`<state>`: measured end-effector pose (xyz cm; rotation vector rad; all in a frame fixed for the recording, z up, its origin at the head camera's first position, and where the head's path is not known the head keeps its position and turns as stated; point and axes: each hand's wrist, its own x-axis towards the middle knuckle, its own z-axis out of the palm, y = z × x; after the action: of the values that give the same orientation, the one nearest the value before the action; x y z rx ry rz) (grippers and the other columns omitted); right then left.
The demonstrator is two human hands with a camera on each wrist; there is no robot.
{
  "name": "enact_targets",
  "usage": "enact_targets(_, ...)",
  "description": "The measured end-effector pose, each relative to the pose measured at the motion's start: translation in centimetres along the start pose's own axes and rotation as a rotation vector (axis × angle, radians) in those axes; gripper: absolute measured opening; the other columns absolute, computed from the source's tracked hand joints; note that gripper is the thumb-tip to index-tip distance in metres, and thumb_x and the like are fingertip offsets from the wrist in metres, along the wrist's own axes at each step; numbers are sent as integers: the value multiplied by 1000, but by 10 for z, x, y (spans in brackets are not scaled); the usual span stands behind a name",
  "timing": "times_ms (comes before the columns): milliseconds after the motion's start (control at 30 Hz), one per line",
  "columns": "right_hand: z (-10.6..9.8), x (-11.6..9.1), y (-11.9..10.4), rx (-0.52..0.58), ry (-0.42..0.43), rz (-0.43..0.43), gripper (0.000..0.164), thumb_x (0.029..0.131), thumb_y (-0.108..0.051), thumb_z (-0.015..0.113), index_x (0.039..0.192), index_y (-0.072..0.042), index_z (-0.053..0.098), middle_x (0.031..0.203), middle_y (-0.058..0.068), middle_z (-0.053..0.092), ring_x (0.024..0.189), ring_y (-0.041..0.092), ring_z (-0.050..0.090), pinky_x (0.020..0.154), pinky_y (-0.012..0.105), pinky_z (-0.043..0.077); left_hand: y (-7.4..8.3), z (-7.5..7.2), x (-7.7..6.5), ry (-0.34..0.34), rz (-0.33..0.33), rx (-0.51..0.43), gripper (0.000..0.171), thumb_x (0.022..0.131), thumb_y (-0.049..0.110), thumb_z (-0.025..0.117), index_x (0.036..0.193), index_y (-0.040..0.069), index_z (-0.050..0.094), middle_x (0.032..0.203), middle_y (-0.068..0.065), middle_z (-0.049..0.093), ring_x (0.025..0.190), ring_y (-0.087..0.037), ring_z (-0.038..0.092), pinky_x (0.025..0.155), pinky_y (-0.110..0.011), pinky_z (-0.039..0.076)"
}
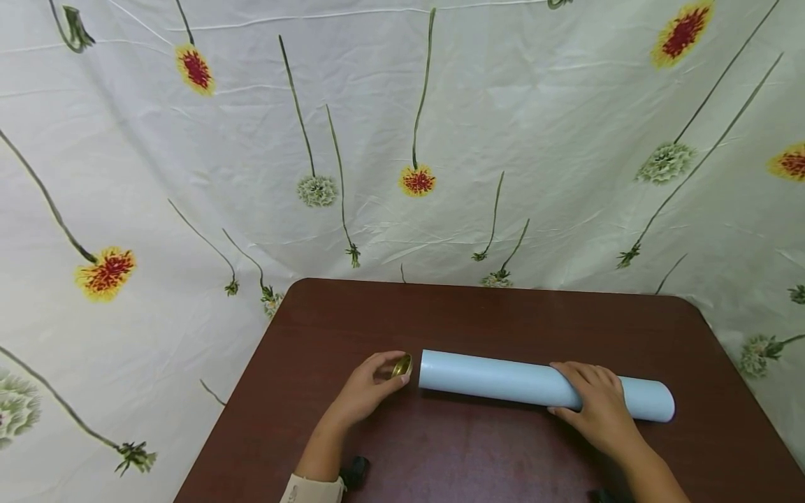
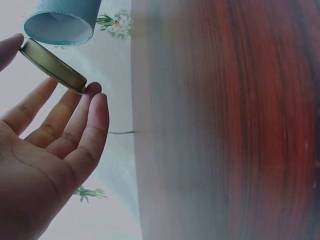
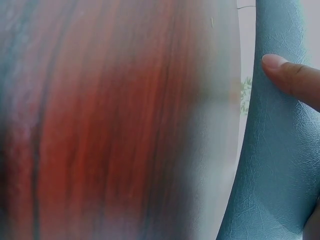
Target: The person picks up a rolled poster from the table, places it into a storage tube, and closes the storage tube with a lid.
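Note:
My left hand (image 1: 367, 390) pinches a round gold metal lid (image 1: 402, 365) between thumb and fingertips. In the left wrist view the lid (image 2: 54, 66) is tilted, close to the open end of a light blue cylindrical tube (image 2: 60, 26). A small gap parts the lid from the tube's left end in the head view. The long tube (image 1: 490, 377) lies crosswise over the table, and my right hand (image 1: 597, 405) grips it from above, right of its middle. In the right wrist view the thumb (image 3: 290, 77) presses on the tube's textured surface (image 3: 267, 165).
The dark reddish-brown table (image 1: 478, 447) has rounded far corners. Behind it hangs a pale cloth (image 1: 377, 126) printed with flowers, which also falls down the left side. A dark strap or band (image 1: 355, 473) shows at my left wrist, beside a light sleeve (image 1: 312, 490).

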<state>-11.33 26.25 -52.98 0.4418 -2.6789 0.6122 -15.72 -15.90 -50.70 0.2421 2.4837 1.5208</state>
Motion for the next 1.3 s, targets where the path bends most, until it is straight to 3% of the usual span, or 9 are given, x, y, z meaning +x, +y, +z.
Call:
enact_targets(933, 5, -1, -5, 21, 5, -12, 81, 62, -25, 96, 135, -14, 61, 124, 13, 64, 113, 36, 54, 99, 60, 30, 4, 8, -1, -21, 17, -165, 49, 95, 26, 71, 141, 17, 57, 126, -15, 68, 108, -22, 66, 87, -31, 52)
enact_targets(1300, 5, 0, -8, 28, 10, -14, 82, 62, -25, 96, 135, -14, 61, 124, 12, 64, 114, 35, 55, 99, 60, 30, 5, 9, -3, -10, -9, -220, 47, 95, 27, 71, 139, 18, 58, 127, -14, 68, 117, -26, 64, 97, -41, 54)
